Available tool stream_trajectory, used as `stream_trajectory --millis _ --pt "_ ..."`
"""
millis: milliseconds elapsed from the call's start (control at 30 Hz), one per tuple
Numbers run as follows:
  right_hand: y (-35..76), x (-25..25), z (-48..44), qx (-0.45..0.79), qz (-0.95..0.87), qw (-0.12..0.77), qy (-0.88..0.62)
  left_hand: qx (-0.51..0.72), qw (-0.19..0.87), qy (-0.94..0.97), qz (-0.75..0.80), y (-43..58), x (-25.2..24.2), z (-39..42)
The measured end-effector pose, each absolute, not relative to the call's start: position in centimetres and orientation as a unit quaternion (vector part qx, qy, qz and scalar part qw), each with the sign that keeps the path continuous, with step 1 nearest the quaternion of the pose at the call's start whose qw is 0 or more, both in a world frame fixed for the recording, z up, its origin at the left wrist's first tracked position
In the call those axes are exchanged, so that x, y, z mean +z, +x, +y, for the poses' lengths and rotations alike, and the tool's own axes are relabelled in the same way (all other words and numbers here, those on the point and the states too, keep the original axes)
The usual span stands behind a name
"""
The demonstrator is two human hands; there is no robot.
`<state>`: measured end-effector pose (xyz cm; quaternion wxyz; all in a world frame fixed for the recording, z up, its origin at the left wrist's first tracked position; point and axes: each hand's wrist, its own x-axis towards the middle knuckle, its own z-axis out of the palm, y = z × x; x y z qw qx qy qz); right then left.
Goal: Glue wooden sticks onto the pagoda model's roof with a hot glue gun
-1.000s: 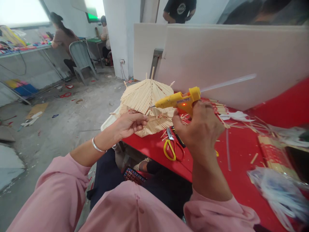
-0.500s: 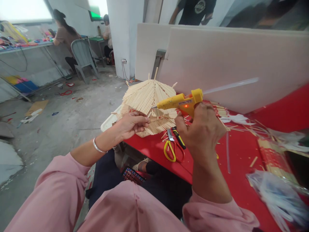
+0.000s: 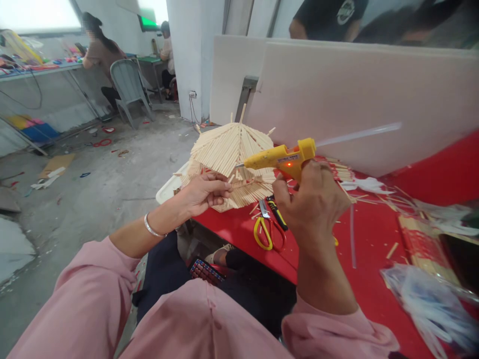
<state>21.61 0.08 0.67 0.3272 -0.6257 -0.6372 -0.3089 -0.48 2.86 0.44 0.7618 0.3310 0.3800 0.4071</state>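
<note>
My right hand [image 3: 314, 192] grips a yellow hot glue gun [image 3: 279, 157], its small red light lit and a clear glue stick [image 3: 359, 133] jutting from the back. The metal nozzle points left, at the tip of a short wooden stick [image 3: 231, 178]. That stick is pinched between the thumb and forefinger of my left hand [image 3: 209, 192]. Just behind both hands stands a tiered model made of wooden sticks [image 3: 220, 147], with a sloped, ribbed roof. My left hand covers part of its lower tier.
On the red table [image 3: 359, 294] lie scissors [image 3: 265, 229], a black-and-yellow cutter [image 3: 277, 213], a plastic bag [image 3: 426, 299] and packs of sticks [image 3: 422, 244]. White boards [image 3: 337, 94] lean behind. A person [image 3: 329, 20] stands beyond them; others sit at the far left.
Both hands, the stick and the glue gun hold nearly the same place. The person behind the boards has shifted right and lower.
</note>
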Motion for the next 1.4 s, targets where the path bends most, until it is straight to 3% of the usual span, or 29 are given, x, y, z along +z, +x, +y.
stream_trajectory --millis 1400 --pt "21.2 1.0 -1.5 -0.261 -0.667 0.32 -0.62 0.401 0.768 0.324 0.381 -0.5 0.7 2.3"
